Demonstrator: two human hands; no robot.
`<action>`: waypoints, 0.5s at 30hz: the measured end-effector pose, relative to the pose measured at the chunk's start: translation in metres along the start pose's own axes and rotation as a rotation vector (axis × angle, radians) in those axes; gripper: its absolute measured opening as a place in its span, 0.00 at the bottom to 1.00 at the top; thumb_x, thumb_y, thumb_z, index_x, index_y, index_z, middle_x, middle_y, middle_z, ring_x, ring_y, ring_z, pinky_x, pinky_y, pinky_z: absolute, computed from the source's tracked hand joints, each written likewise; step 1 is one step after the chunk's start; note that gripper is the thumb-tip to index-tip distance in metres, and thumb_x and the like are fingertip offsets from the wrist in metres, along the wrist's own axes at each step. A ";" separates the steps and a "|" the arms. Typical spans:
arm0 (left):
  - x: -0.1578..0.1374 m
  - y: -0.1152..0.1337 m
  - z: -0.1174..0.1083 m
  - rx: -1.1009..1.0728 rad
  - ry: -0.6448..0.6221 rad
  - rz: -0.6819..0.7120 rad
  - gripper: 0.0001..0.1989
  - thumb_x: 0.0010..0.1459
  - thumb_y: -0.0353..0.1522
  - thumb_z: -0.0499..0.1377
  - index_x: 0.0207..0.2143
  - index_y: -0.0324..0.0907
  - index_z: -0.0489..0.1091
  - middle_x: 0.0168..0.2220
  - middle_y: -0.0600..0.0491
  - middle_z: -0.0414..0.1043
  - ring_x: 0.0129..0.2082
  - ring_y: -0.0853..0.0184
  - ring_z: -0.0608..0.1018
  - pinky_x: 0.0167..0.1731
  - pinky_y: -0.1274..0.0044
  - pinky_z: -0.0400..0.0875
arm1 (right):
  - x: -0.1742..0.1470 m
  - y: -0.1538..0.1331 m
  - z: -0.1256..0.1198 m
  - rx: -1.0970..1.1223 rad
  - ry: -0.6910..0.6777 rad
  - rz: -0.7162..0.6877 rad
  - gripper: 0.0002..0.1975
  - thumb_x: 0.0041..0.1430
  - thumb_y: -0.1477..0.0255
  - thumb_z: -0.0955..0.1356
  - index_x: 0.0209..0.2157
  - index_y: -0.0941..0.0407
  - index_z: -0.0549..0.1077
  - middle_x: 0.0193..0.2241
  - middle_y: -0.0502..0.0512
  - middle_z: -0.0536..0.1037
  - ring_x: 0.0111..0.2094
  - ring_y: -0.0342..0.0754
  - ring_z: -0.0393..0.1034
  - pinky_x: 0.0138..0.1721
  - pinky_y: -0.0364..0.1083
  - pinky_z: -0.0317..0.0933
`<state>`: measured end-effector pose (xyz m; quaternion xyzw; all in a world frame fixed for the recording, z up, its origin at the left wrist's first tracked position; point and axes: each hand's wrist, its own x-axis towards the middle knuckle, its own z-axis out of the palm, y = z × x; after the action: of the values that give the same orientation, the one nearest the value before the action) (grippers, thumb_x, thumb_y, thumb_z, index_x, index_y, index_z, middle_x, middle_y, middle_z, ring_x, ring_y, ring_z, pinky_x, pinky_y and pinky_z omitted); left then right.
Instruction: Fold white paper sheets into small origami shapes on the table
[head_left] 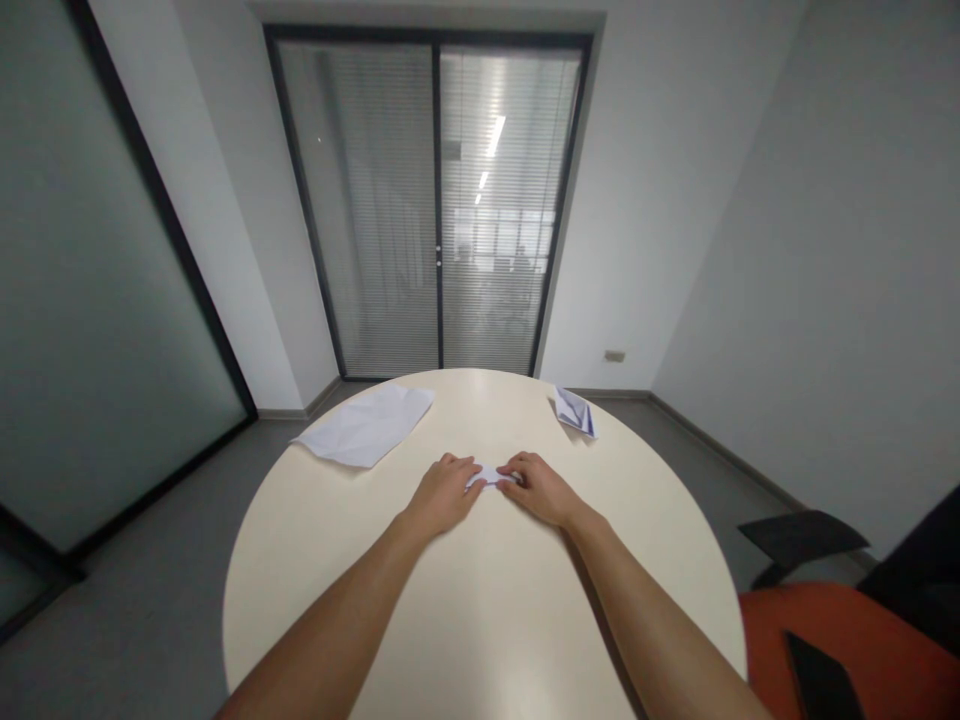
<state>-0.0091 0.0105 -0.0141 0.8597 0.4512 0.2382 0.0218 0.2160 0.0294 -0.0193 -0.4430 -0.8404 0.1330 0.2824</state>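
A small folded piece of white paper [490, 476] lies low over the middle of the round table, between my two hands. My left hand [448, 490] grips its left end, thumb toward me and fingers on the far side. On the right end, my right hand [541, 486] pinches it the same way, fingers curled. Much of the paper is hidden under the fingertips. Beyond my left hand lies a larger creased white sheet [367, 425], partly over the table's left edge. A folded paper piece [574, 412] with a bluish marking stands near the far right edge.
The round cream table [480, 600] fills the foreground. An orange chair [847, 640] with a black armrest [802, 537] is close at the right. Behind the table are a glass door with blinds [491, 220] and white walls; a frosted glass panel [97, 280] is at left.
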 end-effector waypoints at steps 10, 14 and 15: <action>0.001 0.002 -0.002 -0.072 0.040 -0.137 0.15 0.68 0.37 0.51 0.48 0.44 0.74 0.46 0.49 0.79 0.45 0.60 0.78 0.48 0.71 0.70 | 0.002 -0.005 -0.004 0.052 0.033 0.045 0.17 0.65 0.63 0.66 0.47 0.57 0.79 0.41 0.60 0.80 0.42 0.53 0.72 0.47 0.50 0.63; 0.003 0.000 0.000 -0.173 0.118 -0.160 0.14 0.67 0.35 0.51 0.46 0.42 0.74 0.45 0.48 0.79 0.43 0.62 0.79 0.47 0.73 0.71 | 0.003 -0.005 -0.005 0.081 0.090 0.055 0.16 0.66 0.65 0.64 0.48 0.56 0.78 0.44 0.61 0.80 0.46 0.54 0.72 0.51 0.51 0.63; 0.004 0.000 0.000 -0.205 0.134 -0.169 0.13 0.67 0.35 0.51 0.45 0.42 0.74 0.44 0.48 0.78 0.42 0.63 0.79 0.46 0.73 0.71 | 0.003 -0.005 -0.005 0.085 0.106 0.052 0.15 0.67 0.65 0.64 0.48 0.56 0.78 0.44 0.60 0.80 0.47 0.54 0.72 0.52 0.52 0.62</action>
<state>-0.0071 0.0135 -0.0121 0.7940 0.4959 0.3372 0.0991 0.2142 0.0291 -0.0113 -0.4586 -0.8061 0.1522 0.3416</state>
